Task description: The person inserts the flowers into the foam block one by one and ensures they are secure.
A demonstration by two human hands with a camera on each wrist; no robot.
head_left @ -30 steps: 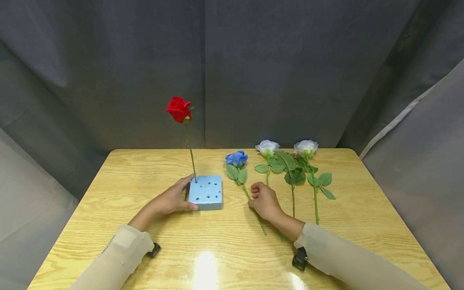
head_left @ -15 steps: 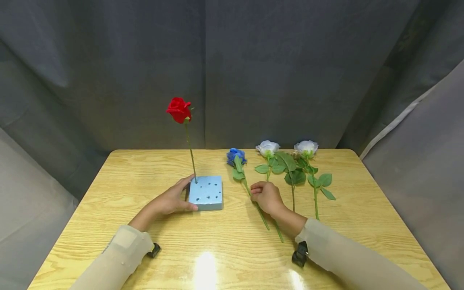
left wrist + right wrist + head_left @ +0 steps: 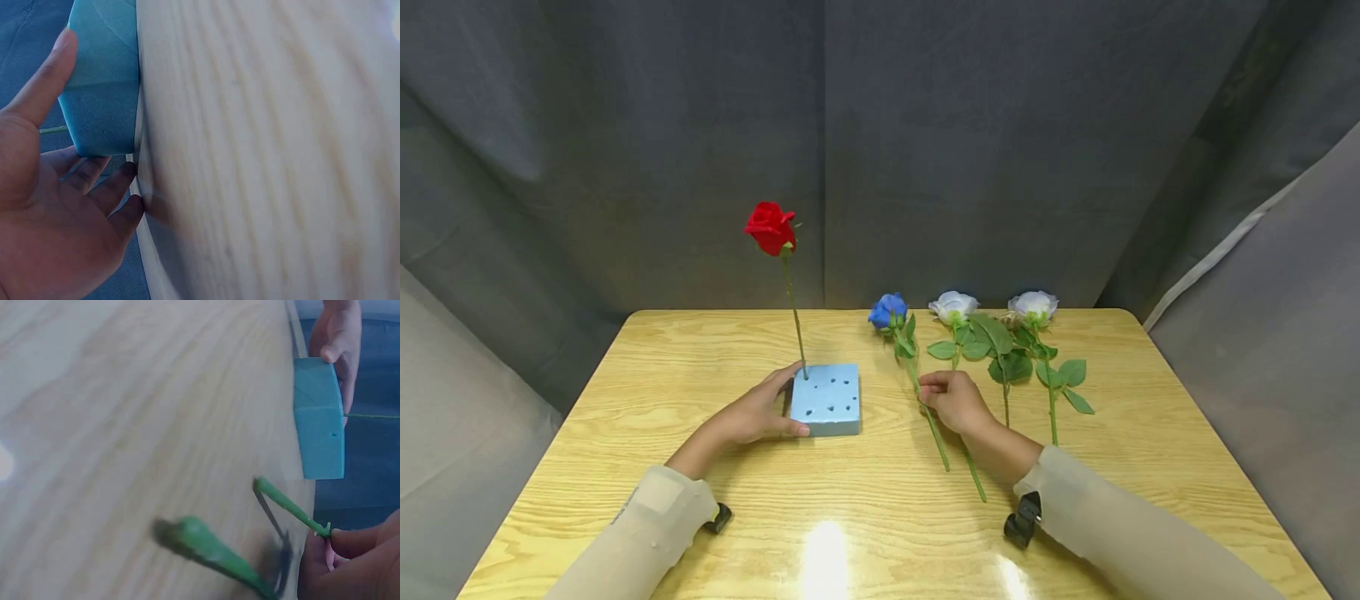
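My left hand (image 3: pixel 752 417) grips the left side of a light blue foam block (image 3: pixel 825 408) with several holes in its top. In the left wrist view the thumb lies along one side of the block (image 3: pixel 103 115) and the fingers reach the other. A red rose (image 3: pixel 771 227) stands upright in the block's back left hole, leaning slightly left. To the right of the block, my right hand (image 3: pixel 958 406) pinches the stem of a blue rose (image 3: pixel 887 311). The right wrist view shows that green stem (image 3: pixel 287 505) between thumb and fingers, its cut end angled over the table.
Two white roses lie at the right, one (image 3: pixel 954 306) with its stem passing under my right hand, the other (image 3: pixel 1033 306) farther right. Between them lies another leafy stem (image 3: pixel 1006 392), its head hidden. A dark grey curtain (image 3: pixel 880 150) hangs behind the wooden table (image 3: pixel 760 533).
My right hand has taken hold of the blue rose's stem. The rose has turned, its leaves swinging to the right, and has shifted slightly away from me. My left hand and the block have stayed still.
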